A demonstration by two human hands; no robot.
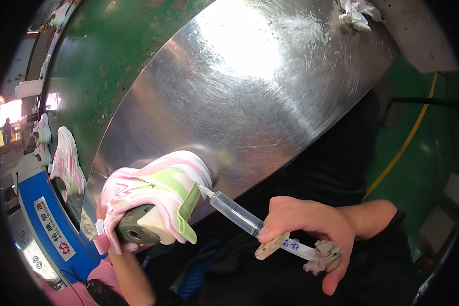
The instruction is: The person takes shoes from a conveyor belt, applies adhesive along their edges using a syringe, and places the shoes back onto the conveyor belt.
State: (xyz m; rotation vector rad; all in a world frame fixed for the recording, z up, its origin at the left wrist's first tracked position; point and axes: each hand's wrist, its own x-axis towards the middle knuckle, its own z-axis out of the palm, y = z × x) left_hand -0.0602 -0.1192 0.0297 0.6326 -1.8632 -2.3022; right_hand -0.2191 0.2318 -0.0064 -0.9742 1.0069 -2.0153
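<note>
A pink, white and light-green sneaker [160,179] is in my left hand [101,211], held at the near left end of the metal table [229,109]. The shoe mostly hides this hand. A dark grey-green shoe last [133,227] fills the opening of the sneaker. Between the fingers and thumb of my right hand [311,220] is a clear plastic syringe [235,211]. Its narrow tip points at the heel, beside the light-green heel tab [189,206]; whether it touches cannot be made out. Beige wrapping covers the syringe's flange and plunger end.
More sneakers [67,162] stand on the green surface [94,81] at the left, by a blue machine housing [51,224]. Crumpled white cloth or paper [359,14] lies at the table's far right. A dark bar [428,102] juts in beyond the right edge.
</note>
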